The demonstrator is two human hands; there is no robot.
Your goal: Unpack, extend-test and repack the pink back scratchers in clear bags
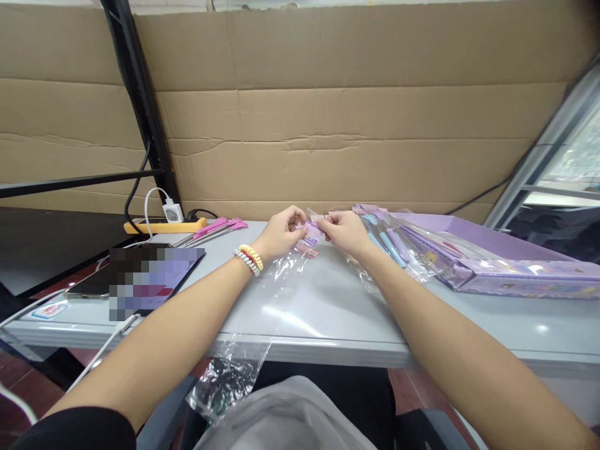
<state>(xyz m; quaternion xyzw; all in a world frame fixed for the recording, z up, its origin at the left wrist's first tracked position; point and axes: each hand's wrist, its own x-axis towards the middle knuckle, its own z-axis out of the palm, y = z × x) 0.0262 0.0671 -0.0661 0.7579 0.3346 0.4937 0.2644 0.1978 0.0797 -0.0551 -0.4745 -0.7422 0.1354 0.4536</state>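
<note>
Over the middle of the grey table, my left hand [285, 232] pinches a small purple printed card [311, 235] between thumb and fingers. My right hand [344, 230] is closed at the card's right side, its thumb and fingertip pressed together on clear plastic by the card. Below the hands, a small pink piece [307, 250] and a clear plastic sleeve [288, 265] lie on the table. Just right of my right hand are several blue and purple pens [391, 247] in clear wrappers, partly hidden by my forearm.
An open purple box [529, 284] stands at the right. Pink-handled metal tools [218, 229] and a yellow power strip [187, 225] lie back left. A phone [94, 281] and a blurred-out flat item are at left. Clear plastic [229, 375] hangs over the front edge.
</note>
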